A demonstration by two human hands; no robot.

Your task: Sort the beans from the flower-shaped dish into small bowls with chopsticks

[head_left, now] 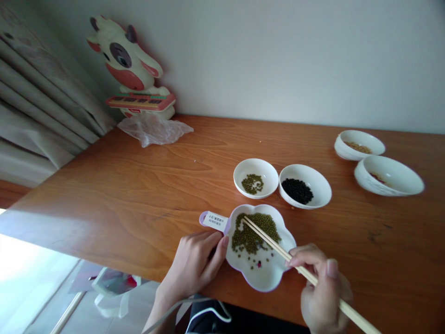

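My right hand is closed around a pair of wooden chopsticks. Their tips point up and left, among the green mung beans in a white flower-shaped dish with a purple rim and a short labelled handle. At the dish's left edge, just below the handle, my left hand has its fingers curled and its thumb against the rim. A small dark red piece lies in the lower part of the dish, with a few loose beans around it. Whether the chopsticks pinch a bean is too small to tell.
Behind the dish stand a white bowl of mung beans and a white bowl of black beans. Two more bowls, one with yellowish grains, stand at the right. A cow toy and a clear plastic bag are at the back left.
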